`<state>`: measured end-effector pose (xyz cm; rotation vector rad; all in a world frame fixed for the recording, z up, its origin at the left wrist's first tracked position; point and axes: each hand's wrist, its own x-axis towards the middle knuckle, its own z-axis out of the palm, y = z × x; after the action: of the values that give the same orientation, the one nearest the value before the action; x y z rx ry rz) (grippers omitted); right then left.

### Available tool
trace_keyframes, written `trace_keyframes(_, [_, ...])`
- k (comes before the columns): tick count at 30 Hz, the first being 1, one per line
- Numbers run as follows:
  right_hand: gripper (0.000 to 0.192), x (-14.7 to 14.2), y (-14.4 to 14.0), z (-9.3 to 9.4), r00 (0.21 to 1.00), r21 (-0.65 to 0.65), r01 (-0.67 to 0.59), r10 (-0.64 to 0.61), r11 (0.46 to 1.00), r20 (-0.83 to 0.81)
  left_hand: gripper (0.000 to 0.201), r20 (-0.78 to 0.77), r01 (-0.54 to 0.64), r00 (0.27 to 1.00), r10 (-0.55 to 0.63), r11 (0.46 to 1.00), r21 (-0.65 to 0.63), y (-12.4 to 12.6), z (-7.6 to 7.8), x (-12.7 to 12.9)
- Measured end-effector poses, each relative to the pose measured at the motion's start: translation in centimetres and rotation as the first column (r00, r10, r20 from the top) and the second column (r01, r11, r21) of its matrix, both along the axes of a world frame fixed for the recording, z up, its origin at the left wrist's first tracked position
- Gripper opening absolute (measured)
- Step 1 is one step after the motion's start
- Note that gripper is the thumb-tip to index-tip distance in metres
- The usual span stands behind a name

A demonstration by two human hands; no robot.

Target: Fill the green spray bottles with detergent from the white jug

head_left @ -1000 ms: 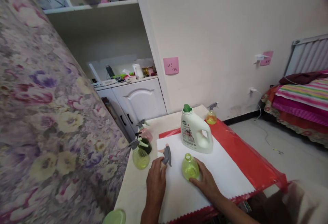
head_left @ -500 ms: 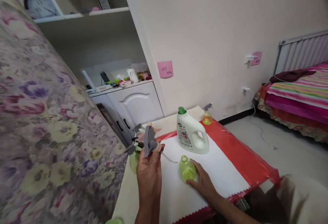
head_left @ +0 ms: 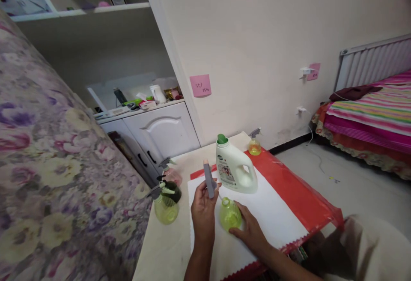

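Observation:
My left hand (head_left: pixel 204 206) is closed around a grey trigger spray head (head_left: pixel 209 180), held above the white sheet. Part of its thin dip tube shows between the hand and the neck of a yellow-green bottle (head_left: pixel 230 216); whether the tip has entered the neck I cannot tell. My right hand (head_left: pixel 248 227) grips that uncapped bottle from its right side, thumb low in front, while it stands on the white sheet (head_left: pixel 272 216). Just behind is a large pale-green jug (head_left: pixel 236 165) with a handle and a green piece in its mouth.
Several spray bottles stand on the table's left side, among them a yellow-green one (head_left: pixel 166 210) and a pink one (head_left: pixel 173 174). A spray bottle with yellow liquid (head_left: pixel 254 146) is at the far corner. Red plastic (head_left: pixel 298 191) covers the table's right side. A floral curtain (head_left: pixel 64 156) hangs at left.
My left hand has carried the spray head rightward, close to the bottle's mouth, and the tube now points at the neck. My right hand still holds the bottle. The view has shifted slightly.

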<state>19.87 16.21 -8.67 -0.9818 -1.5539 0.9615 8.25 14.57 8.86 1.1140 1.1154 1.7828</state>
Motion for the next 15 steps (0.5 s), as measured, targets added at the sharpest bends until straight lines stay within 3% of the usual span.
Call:
trace_keyframes(5, [0.080, 0.1, 0.0, -0.1, 1.000, -0.016, 0.008, -0.007, 1.000, 0.006, 0.037, -0.038, 0.108, 0.993, -0.112, 0.988, -0.113, 0.2, -2.6, -0.7])
trace_keyframes(10, [0.082, 0.1, 0.1, 0.0, 1.000, -0.017, 0.004, -0.004, 1.000, 0.014, 0.037, -0.062, 0.144, 0.986, -0.157, 0.975, -0.170, 0.2, -4.2, -1.1])
trace_keyframes(15, [0.081, 0.2, 0.0, 0.5, 1.000, -0.005, -0.007, 0.007, 1.000, 0.016, 0.032, -0.194, 0.089, 0.973, -0.124, 0.980, -0.177, 0.4, -5.2, -1.4])
